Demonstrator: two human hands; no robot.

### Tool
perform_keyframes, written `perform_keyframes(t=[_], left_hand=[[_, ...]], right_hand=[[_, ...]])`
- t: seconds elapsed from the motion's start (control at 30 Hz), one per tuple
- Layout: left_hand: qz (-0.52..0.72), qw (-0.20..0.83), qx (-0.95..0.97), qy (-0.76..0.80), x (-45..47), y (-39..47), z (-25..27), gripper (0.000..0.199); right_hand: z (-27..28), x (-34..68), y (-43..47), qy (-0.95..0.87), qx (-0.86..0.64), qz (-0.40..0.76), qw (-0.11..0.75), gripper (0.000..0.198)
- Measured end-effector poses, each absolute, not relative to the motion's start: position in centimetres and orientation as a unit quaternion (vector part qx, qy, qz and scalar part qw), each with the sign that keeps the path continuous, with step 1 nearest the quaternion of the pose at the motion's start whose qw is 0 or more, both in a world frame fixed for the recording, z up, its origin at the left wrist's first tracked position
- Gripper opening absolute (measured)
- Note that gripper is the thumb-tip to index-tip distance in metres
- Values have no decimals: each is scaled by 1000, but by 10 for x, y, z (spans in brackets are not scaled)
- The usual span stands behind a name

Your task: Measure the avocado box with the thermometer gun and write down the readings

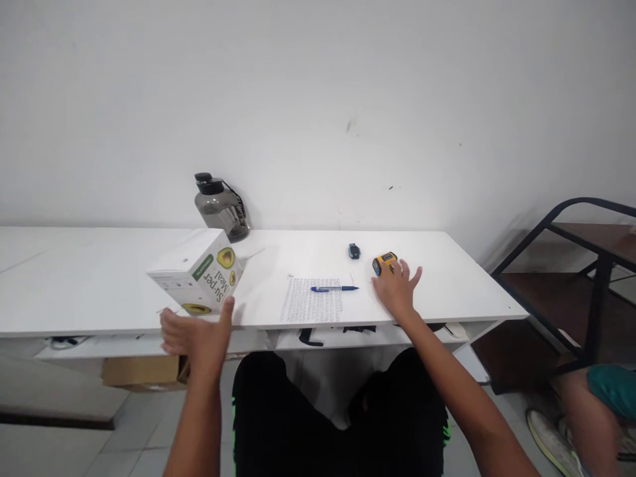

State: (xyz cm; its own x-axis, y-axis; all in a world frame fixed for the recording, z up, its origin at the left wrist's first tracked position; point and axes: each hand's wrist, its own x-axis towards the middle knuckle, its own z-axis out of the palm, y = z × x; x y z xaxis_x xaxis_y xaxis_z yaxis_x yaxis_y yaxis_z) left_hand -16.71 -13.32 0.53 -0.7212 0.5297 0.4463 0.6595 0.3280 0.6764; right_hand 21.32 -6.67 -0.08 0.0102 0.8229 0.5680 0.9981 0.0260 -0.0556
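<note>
My left hand [199, 334] is at the desk's front edge, thumb raised and apart from the bent fingers. It is open around the near lower corner of a white cardboard box [173, 258] printed with avocados and "Su-per Meal"; whether it touches the box I cannot tell. My right hand [396, 291] reaches over a small yellow-and-black device [387, 257], thumb and first fingers closed at its near side, the other fingers spread. A blue pen [334, 289] lies across a handwritten sheet [308, 306] between my hands. Behind the pen rests a small dark-blue watch-like object [354, 251].
A grey translucent bottle [216, 211] with a black lid stands against the wall behind the box. Under the white desk [59, 285] are a shelf with dark items and a brown carton [142, 371]. At right are a black metal frame [596, 298] and another person's leg [586, 411].
</note>
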Motion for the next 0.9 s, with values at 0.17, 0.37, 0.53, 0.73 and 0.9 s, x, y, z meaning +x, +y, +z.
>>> perform_keyframes(t=[0.17, 0.37, 0.53, 0.73, 0.9], left_hand=[[-419, 35, -676, -605, -81, -159, 7, 39], [-96, -26, -810, -578, -28, -84, 17, 28], [-15, -48, -820, -570, -11, -3, 32, 34], [-69, -40, -876, -476, 7, 25, 16, 37], [-148, -28, -924, -351, 0, 35, -5, 40]], right_hand=[[-4, 177, -68, -802, -546, -141, 199, 30], [-3, 169, -19, -817, -531, -132, 182, 27], [-5, 171, 8, -762, -544, -30, 349, 34], [-4, 173, -1, -637, -542, 209, 507, 21], [11, 174, -28, -736, -410, 300, 448, 13]])
